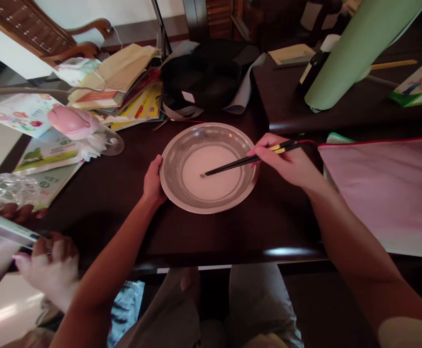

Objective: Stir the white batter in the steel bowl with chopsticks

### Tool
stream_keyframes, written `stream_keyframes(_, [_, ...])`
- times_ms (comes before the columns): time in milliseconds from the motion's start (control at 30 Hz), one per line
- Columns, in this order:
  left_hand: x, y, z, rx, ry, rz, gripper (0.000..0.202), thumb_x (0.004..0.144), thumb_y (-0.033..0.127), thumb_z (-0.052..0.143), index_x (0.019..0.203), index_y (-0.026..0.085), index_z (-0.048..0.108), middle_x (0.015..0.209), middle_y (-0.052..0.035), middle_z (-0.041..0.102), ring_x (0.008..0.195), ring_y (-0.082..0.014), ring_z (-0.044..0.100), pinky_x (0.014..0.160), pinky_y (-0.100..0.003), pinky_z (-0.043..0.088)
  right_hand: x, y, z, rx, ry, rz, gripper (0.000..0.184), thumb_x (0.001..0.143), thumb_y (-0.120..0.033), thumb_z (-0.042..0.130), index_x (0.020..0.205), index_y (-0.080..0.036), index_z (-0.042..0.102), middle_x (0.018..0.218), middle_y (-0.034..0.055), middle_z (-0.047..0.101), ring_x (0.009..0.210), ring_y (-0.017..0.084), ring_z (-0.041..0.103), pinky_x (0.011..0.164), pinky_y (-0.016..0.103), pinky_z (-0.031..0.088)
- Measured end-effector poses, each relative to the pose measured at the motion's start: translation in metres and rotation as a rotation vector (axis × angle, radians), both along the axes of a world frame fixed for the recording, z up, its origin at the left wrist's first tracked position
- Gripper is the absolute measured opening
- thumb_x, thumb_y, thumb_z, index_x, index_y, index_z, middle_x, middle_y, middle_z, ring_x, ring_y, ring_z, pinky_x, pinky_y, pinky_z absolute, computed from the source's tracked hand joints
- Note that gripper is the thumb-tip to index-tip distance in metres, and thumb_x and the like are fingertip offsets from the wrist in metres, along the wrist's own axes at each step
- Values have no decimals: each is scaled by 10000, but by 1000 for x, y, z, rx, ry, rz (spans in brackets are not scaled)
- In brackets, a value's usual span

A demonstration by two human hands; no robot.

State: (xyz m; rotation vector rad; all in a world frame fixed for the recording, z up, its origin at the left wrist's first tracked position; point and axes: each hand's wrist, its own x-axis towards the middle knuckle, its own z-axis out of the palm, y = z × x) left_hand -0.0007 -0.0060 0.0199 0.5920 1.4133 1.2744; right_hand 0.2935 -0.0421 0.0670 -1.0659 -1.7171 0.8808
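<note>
A round metal bowl [169, 186] stands on the dark table, with a pale, milky liquid [211, 186] in it. My left hand [154, 181] grips the bowl's left side, thumb near the rim and the other fingers hidden behind it. In my right hand [283, 159], a pair of black chopsticks [232, 165] with gold bands slants down to the left. Their tips touch the liquid near the bowl's middle. My right fingers are wrapped round the upper part, close above the bowl's right rim.
At the left, another person's hands [53, 263] hold a phone [6, 227]. Stacked books [124, 72] and a black bag [211, 77] lie behind the bowl. A pink-capped clear bottle [69, 123] is at left. On the right are a green cylinder [359, 53] and a pink pouch [388, 188].
</note>
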Motion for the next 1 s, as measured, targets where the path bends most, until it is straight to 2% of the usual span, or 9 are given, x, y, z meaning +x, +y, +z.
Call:
stream_keyframes(100, [1,0,1,-7,11,5,272,852,360,536,626,213,566,580,-5,626,729,-206,686,693,-303,564,2,1,-2,55,-44,-56,176,922,-329,563,820,-219,654,746,-7,663,720,135,617,671,275,468])
stream_keyframes(200, [1,0,1,-2,10,-3,272,842,380,555,629,211,565,584,-10,629,713,-209,681,681,-313,565,12,3,1,87,42,-128,218,936,-307,539,768,-207,634,675,-17,635,634,119,604,639,278,462])
stream_keyframes(300, [0,0,1,4,5,4,272,842,364,553,619,209,565,574,-4,621,688,-200,675,669,-304,562,11,1,4,25,61,-58,229,931,-330,545,754,-211,628,661,-14,621,613,128,602,609,286,476])
stream_keyframes(433, [0,0,1,14,15,16,273,845,352,552,612,211,564,586,1,625,663,-187,670,677,-298,561,0,-1,1,11,-55,16,205,927,-360,553,793,-226,631,750,1,657,704,145,615,647,293,483])
stream_keyframes(600, [0,0,-2,21,12,-5,280,810,417,599,620,216,560,571,4,612,676,-191,670,664,-286,561,9,0,5,68,-13,-116,235,924,-381,555,758,-230,622,662,-8,637,668,151,607,667,313,481])
stream_keyframes(700, [-1,1,-3,28,17,-2,286,799,427,608,613,215,553,556,9,599,660,-187,665,652,-283,558,9,-2,9,20,23,-59,254,923,-384,550,744,-220,624,639,-8,614,627,141,600,627,299,483])
stream_keyframes(833, [-1,0,-1,22,12,-9,260,827,384,568,631,214,579,562,3,612,694,-195,678,667,-288,563,0,-3,6,13,-85,41,222,923,-360,556,773,-215,631,746,2,642,693,138,598,653,289,473])
stream_keyframes(1000, [1,0,0,10,8,0,277,833,385,566,616,213,564,577,-4,625,730,-212,686,702,-309,567,10,-1,6,72,-35,-114,232,932,-354,544,748,-238,625,672,-6,625,671,153,594,672,320,470])
